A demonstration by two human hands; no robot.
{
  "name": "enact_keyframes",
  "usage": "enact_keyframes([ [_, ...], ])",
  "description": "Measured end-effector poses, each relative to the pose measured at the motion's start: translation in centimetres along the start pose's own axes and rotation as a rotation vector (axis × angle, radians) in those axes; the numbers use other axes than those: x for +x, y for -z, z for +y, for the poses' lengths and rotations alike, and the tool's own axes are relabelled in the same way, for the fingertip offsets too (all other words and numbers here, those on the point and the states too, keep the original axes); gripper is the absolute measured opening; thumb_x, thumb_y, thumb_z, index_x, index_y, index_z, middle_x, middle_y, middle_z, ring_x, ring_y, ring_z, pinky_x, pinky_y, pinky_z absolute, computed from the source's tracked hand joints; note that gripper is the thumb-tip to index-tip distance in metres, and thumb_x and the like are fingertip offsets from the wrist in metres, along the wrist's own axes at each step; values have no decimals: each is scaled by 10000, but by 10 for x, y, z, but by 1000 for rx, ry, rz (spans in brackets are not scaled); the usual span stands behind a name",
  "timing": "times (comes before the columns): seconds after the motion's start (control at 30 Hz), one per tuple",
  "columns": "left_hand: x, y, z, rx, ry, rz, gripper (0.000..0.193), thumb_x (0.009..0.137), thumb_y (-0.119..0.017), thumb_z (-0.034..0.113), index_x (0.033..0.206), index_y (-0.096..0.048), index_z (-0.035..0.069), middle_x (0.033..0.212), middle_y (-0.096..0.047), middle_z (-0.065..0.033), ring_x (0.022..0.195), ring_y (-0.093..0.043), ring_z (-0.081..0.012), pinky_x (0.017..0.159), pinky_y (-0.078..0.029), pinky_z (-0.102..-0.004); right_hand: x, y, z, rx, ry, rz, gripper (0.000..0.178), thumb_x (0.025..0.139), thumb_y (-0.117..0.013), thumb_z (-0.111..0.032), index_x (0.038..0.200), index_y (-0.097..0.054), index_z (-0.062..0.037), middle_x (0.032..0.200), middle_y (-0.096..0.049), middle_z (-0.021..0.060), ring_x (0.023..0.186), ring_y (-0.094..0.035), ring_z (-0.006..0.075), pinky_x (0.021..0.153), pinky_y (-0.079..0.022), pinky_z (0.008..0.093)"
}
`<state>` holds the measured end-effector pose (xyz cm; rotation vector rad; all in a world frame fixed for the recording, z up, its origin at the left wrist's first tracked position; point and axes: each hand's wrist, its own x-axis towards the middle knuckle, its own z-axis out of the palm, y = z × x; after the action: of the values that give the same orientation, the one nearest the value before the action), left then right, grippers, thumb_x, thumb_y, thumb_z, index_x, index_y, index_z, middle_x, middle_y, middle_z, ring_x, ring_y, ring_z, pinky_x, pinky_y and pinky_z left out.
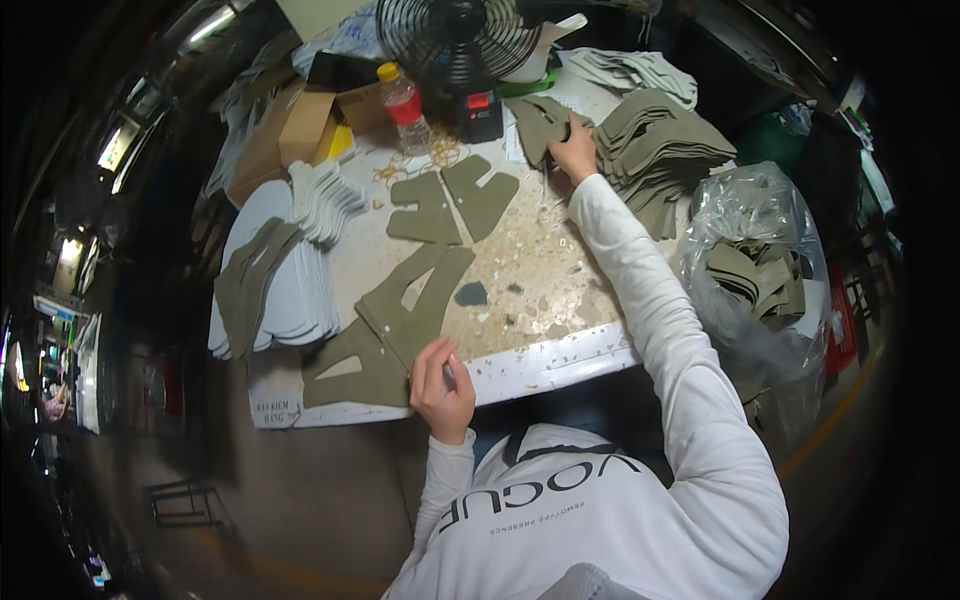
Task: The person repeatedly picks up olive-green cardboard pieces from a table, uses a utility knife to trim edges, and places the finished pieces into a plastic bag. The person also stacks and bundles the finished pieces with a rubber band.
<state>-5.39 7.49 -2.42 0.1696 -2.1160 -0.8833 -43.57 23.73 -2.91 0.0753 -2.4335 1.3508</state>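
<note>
My right hand point(575, 152) reaches to the far right of the table, fingers closed at the edge of an olive cut piece point(540, 122) beside a tall stack of olive cut pieces point(660, 140). Near the front edge, my left hand point(442, 392) is curled, with something small and greyish partly showing between its fingers. Just left of that hand lie two joined olive cut pieces point(425, 310) with slot openings, one overlapping the other. Farther back, a pair of notched olive pieces point(480, 198) lies flat, side by side with a narrow gap between them.
Stacked white pieces point(285, 290) with olive strips point(255, 275) on top stand at left. A cardboard box point(285, 140), a bottle point(403, 108) and a black fan point(460, 35) line the back. Dark scraps point(471, 294) dot the table. A clear plastic bag point(750, 215) of olive pieces hangs right.
</note>
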Motion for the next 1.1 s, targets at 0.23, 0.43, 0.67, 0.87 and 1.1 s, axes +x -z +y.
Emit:
enact_keyframes([
  [0.23, 19, 26, -1, -11, 221, -124, 37, 860, -669, 35, 891, -678, 16, 848, -656, -90, 659, -638, -179, 605, -504, -302, -86, 53, -55, -101, 466, -169, 475, 827, -685, -164, 1284, -592, -71, 1141, -575, 176, 1008, -601, 369, 865, -500, 418],
  [0.43, 49, 72, -38, 405, 372, -89, 137, 805, -739, 140, 897, -661, 76, 834, -607, -64, 696, -596, -215, 636, -477, -342, -167, 86, -75, 115, 471, -387, 263, 868, -651, -116, 1117, -691, -46, 958, -628, 131, 880, -595, 302, 743, -492, 364],
  [0.67, 54, 43, -64, 499, 306, -162, 303, 747, -806, 258, 923, -634, 80, 902, -591, -88, 836, -617, -263, 727, -493, -409, -238, 100, -76, 153, 365, -595, 259, 861, -650, -101, 1107, -690, -30, 968, -633, 134, 880, -601, 298, 755, -492, 353],
  [0.87, 56, 40, -67, 544, 399, -198, 318, 738, -811, 281, 925, -644, 86, 933, -609, -99, 845, -628, -290, 727, -501, -415, -261, 102, -67, 157, 417, -549, 251, 834, -669, -66, 1079, -700, -24, 1023, -637, 125, 972, -588, 309, 857, -477, 371],
  [1.1, 52, 30, -66, 525, 353, -77, 352, 777, -766, 270, 1010, -614, 56, 941, -614, -122, 841, -632, -331, 721, -503, -437, -270, 101, -62, 133, 478, -541, 260, 822, -676, -48, 1081, -693, -27, 1082, -606, 116, 1022, -568, 299, 884, -472, 373],
])
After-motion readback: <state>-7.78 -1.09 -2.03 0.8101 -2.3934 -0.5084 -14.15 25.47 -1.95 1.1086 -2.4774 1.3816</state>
